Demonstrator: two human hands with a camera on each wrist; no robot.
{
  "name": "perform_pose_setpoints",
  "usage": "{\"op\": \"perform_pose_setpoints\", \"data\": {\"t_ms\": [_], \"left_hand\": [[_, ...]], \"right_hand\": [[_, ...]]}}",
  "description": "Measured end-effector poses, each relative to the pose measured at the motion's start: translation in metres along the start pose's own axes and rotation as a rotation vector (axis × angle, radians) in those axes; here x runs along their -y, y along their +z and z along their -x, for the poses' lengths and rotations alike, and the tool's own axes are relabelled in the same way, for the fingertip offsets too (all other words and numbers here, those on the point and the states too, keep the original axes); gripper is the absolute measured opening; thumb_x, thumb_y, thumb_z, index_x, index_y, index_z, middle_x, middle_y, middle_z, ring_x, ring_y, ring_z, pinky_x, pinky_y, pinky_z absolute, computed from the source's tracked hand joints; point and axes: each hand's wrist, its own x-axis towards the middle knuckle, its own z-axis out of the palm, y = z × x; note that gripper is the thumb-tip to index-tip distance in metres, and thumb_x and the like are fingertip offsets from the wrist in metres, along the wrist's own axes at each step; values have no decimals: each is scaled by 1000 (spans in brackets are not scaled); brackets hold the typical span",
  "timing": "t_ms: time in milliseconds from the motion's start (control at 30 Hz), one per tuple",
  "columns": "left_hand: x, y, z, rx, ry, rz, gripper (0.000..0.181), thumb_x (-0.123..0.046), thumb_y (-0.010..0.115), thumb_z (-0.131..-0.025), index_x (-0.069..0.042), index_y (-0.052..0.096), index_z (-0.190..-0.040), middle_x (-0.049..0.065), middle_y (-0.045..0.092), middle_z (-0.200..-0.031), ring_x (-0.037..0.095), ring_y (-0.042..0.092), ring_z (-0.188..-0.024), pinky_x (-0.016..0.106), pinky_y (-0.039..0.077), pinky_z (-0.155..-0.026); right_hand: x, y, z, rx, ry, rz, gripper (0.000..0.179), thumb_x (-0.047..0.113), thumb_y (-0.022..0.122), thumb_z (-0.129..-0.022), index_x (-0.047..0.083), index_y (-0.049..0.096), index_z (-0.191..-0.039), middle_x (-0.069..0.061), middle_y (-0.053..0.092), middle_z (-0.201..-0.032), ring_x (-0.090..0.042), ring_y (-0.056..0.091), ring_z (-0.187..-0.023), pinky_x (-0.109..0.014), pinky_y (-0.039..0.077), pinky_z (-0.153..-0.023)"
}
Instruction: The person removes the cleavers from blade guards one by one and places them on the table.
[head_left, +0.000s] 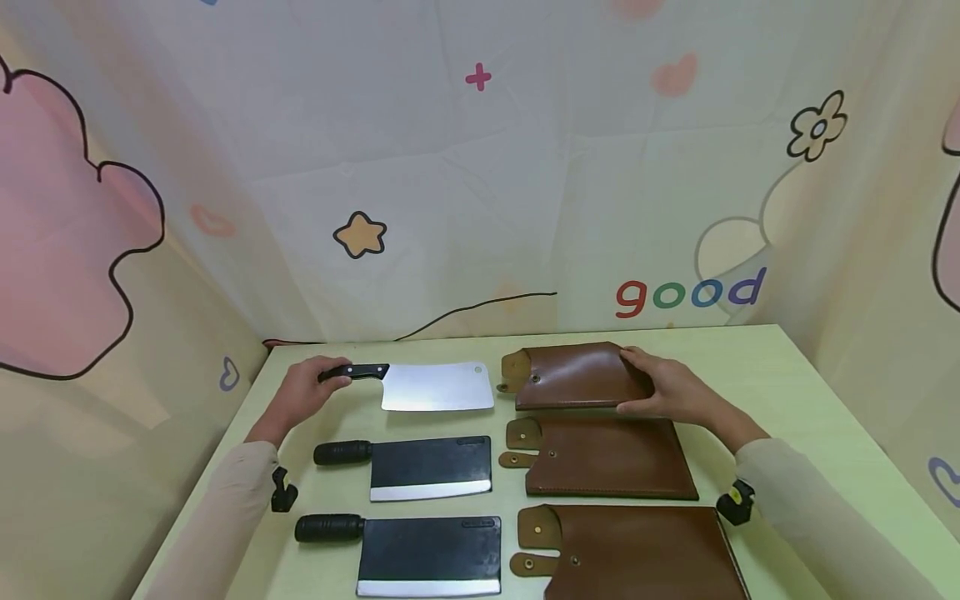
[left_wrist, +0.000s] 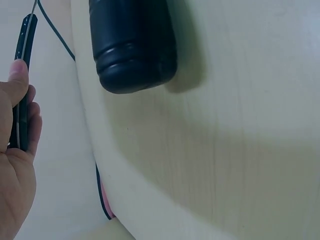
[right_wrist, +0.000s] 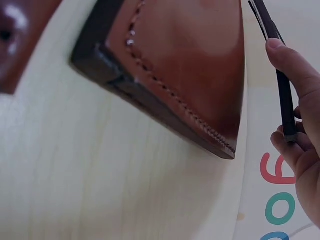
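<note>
A cleaver (head_left: pixel 435 388) with a bright silver blade and a riveted black handle is at the back left of the table. My left hand (head_left: pixel 306 388) grips its handle, thumb on one side and fingers on the other, also seen by the left wrist view, where the handle (left_wrist: pixel 23 50) stands edge-on. At the back right, my right hand (head_left: pixel 671 389) pinches the far end of a brown leather sheath (head_left: pixel 577 375). In the right wrist view this sheath (right_wrist: pixel 285 102) shows as a thin dark edge between thumb and fingers. The cleaver's tip points toward the sheath's flap end.
Two dark-bladed cleavers, a middle one (head_left: pixel 431 467) and a front one (head_left: pixel 431 552), lie on the pale table (head_left: pixel 795 417). Right of them lie a middle brown sheath (head_left: pixel 611 458) and a larger front sheath (head_left: pixel 645 550). A printed curtain (head_left: pixel 450 183) hangs behind.
</note>
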Motion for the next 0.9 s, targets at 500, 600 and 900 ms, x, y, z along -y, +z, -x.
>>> {"op": "perform_pose_setpoints", "data": {"t_ms": [500,600,900], "left_hand": [[8,7,-2,66,-19,-13,34,-14,71,-97,2,69,-127,24,68,-121,33,62,-99,49,50,-85],[9,8,-3,75,-15,-21,35,-13,71,-97,3,68,-127,25,68,-122,34,63,-102,50,50,-86],[11,10,-9,160,-67,-46,37,-16,71,-97,2,68,-130,26,66,-129,38,62,-112,53,48,-92]], "right_hand": [[-5,5,-9,24,-21,50,99,46,85,-82,-5,40,-153,-32,36,-157,-51,41,-140,-62,39,-109],[-7,6,-12,31,-16,63,99,46,85,-82,-5,40,-153,-32,36,-157,-51,41,-140,-62,39,-109],[-11,7,-18,54,4,81,96,43,88,-80,-4,44,-151,-32,40,-155,-51,45,-137,-61,40,-108]]}}
